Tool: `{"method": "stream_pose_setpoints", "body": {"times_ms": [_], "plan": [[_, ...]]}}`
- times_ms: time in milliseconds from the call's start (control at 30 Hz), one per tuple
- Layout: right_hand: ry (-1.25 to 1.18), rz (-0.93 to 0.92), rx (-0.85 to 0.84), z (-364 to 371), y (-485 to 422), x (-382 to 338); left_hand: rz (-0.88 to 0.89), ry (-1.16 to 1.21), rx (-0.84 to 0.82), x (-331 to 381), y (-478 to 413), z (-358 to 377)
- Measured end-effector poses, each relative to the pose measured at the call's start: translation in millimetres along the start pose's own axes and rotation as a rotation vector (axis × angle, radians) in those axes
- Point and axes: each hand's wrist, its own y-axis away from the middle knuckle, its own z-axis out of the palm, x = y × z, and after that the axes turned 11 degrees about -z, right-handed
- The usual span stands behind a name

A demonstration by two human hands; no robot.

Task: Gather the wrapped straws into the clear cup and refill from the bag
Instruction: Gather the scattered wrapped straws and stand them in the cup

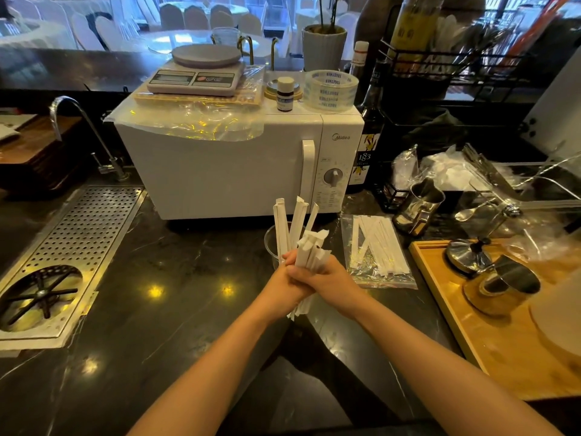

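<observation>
Both hands clasp one bundle of white paper-wrapped straws [306, 247] above the dark counter, in front of the microwave. My left hand [283, 283] wraps the bundle from the left and my right hand [327, 278] closes over it from the right. The straw tops fan upward; their lower ends poke out below the hands. The clear cup [271, 243] stands just behind the hands, mostly hidden, and several straws seem to stand in it. To the right a clear zip bag [377, 250] lies flat with more wrapped straws inside.
A white microwave [239, 165] stands right behind the cup. A steel pitcher [421, 206] and a wooden tray [490, 328] with metal cups are at the right. A perforated drain grate [72, 247] and a tap [78, 130] are at the left.
</observation>
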Motion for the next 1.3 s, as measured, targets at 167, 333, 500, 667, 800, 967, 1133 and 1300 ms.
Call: {"method": "stream_pose_setpoints", "body": {"times_ms": [167,333,500,667,800,967,1133,1300], "plan": [[0.000,0.023,-0.007,1,1,9,-0.009,-0.056,-0.002,-8,-2,1],[-0.057,0.071,-0.014,-2,3,18,-0.045,-0.115,-0.020,-15,-1,-1],[-0.098,0.082,-0.012,3,4,26,-0.083,-0.129,-0.057,-22,-1,-6],[-0.055,0.106,0.013,10,4,35,-0.115,-0.200,-0.079,-26,0,-8],[-0.022,0.096,0.040,11,-2,31,-0.123,-0.224,-0.036,-20,-2,-11],[-0.003,0.014,0.089,-1,-17,3,-0.062,-0.273,-0.001,10,-10,-22],[-0.001,-0.135,0.105,-18,-43,-37,0.039,-0.314,0.041,58,-21,-37],[-0.044,-0.213,0.109,-25,-70,-61,0.096,-0.301,0.081,86,-37,-52]]}}
